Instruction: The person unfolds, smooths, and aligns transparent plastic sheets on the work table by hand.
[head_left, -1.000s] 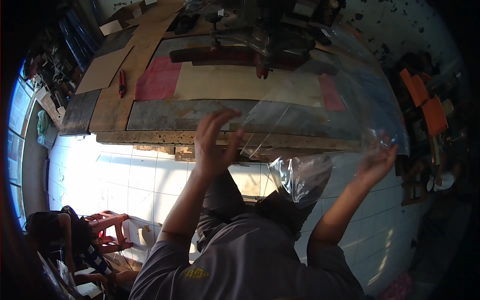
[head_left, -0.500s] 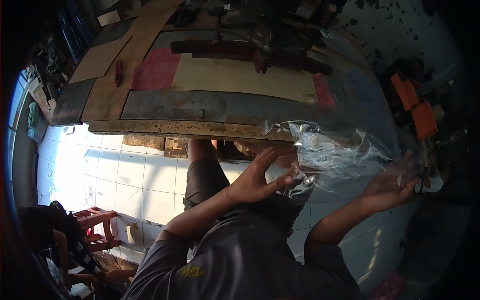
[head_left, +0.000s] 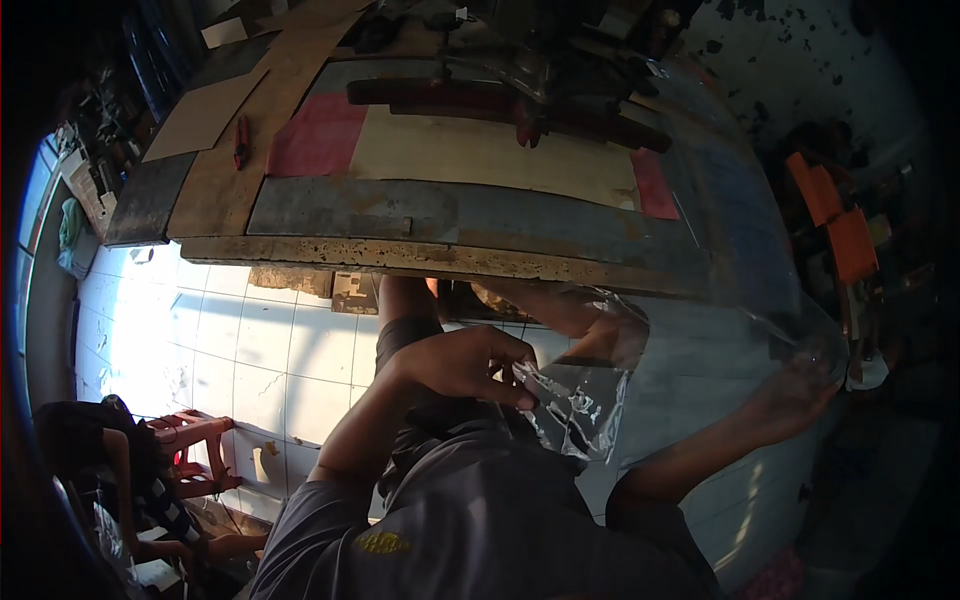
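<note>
A clear plastic sheet (head_left: 590, 400) hangs in front of my body at the bench's right part, its lower left corner crumpled and glinting. My left hand (head_left: 475, 365) pinches that corner between thumb and fingers, close to my lap. Out to the right, my right hand (head_left: 800, 385) is closed at the sheet's far edge; its fingers are partly blurred behind the film. The sheet stretches between both hands and reaches up over the right end of the workbench (head_left: 350, 215).
On the bench lie a cream panel (head_left: 480, 150) with red ends, a red cutter (head_left: 241, 143) and brown cardboard (head_left: 205, 115). A dark machine bar (head_left: 500, 105) spans above. Orange bins (head_left: 850, 240) stand right. Another person (head_left: 120, 480) sits lower left near a red stool (head_left: 195, 445).
My left hand has moved left and down, closing on the plastic sheet's corner. The bunched film has spread out flatter. My right hand has shifted slightly right and closed.
</note>
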